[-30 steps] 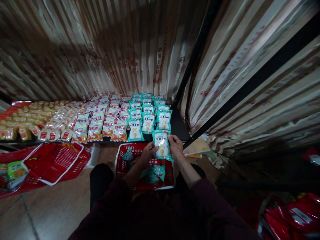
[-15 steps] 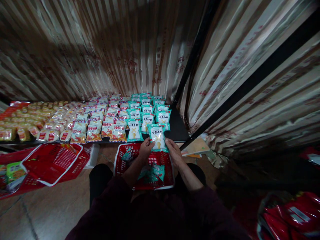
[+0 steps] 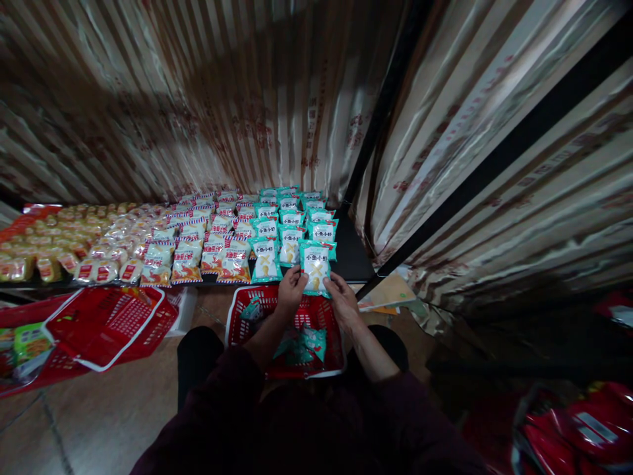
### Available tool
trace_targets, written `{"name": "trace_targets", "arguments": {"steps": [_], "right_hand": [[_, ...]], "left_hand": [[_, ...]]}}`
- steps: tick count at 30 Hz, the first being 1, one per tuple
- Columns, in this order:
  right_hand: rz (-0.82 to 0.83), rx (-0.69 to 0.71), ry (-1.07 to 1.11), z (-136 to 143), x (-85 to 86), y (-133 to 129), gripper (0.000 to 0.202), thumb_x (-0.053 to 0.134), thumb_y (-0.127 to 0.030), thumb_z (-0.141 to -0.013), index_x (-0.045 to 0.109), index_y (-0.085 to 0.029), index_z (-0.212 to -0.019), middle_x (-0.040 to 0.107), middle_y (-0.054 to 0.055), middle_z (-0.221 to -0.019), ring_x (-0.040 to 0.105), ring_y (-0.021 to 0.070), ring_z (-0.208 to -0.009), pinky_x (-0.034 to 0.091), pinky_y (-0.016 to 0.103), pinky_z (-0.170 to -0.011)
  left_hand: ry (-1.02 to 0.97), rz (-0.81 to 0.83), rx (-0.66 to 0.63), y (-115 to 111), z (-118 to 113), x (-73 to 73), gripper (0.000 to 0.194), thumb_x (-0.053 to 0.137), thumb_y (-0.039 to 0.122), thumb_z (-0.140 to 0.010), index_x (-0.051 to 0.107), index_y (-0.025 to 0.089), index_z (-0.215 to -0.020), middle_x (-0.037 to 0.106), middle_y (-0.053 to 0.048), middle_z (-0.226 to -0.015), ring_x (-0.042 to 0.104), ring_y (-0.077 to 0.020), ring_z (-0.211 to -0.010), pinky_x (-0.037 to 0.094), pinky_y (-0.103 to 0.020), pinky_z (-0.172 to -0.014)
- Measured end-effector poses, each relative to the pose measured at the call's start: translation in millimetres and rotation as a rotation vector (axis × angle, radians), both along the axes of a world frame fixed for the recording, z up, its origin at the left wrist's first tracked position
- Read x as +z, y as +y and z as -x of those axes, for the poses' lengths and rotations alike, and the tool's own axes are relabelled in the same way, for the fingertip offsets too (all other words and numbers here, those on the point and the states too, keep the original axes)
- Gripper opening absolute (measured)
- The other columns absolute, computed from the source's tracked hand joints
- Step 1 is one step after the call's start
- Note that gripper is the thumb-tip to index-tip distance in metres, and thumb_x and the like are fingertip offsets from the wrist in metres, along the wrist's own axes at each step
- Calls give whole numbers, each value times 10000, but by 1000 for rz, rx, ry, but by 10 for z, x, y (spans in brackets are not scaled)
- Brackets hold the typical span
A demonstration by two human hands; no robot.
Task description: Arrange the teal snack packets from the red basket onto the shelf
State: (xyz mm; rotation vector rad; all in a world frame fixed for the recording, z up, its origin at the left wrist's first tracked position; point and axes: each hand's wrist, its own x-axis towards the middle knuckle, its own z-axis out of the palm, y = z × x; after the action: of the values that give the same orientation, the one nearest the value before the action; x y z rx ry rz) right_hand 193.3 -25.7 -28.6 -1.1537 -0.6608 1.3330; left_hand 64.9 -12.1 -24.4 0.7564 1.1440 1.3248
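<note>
A teal-and-white snack bag (image 3: 316, 265) is held upright between my two hands at the front edge of the black shelf (image 3: 357, 258). My left hand (image 3: 291, 290) grips its lower left side, and my right hand (image 3: 342, 297) grips the lower right corner. Behind it stand rows of matching teal snack bags (image 3: 291, 239). Beneath my forearms a red basket (image 3: 237, 316) with a white rim holds several more teal bags (image 3: 312, 343), partly hidden by my left arm.
Left along the shelf are orange-and-white snack bags (image 3: 186, 258) and round wrapped cakes (image 3: 105, 269). Another red basket (image 3: 103, 326) sits on the floor at left. A black post (image 3: 395, 264) slants beside the shelf's right end, before draped striped fabric (image 3: 475, 198). Red shiny packages (image 3: 583, 422) lie at lower right.
The held snack bag has moved slightly forward and to the right, closer to the row on the shelf. Both hands have moved with it, still gripping.
</note>
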Motion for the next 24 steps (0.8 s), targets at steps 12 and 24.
{"name": "trace_targets", "arguments": {"steps": [12,24], "right_hand": [[-54,-37,-30,12,88,-34,537,792,-497,-572,658,-225,-1016,732,17,-846,675,215,-816,541,344,-756],[-93,43,-80,-40,84,-91,655,810,-397,-594,587,-259,-1194,662,33,-1167,626,231,-1050,482,387,-956]], "left_hand": [[586,-330,118,-50,-52,69,313,503,270,-848,585,208,-1144,568,-82,-1101,578,-149,-835,507,-309,-794],[612,-365,123,-25,-63,155,265,517,291,-847,628,199,-1069,551,-100,-1121,567,-197,-989,509,-333,-845]]}}
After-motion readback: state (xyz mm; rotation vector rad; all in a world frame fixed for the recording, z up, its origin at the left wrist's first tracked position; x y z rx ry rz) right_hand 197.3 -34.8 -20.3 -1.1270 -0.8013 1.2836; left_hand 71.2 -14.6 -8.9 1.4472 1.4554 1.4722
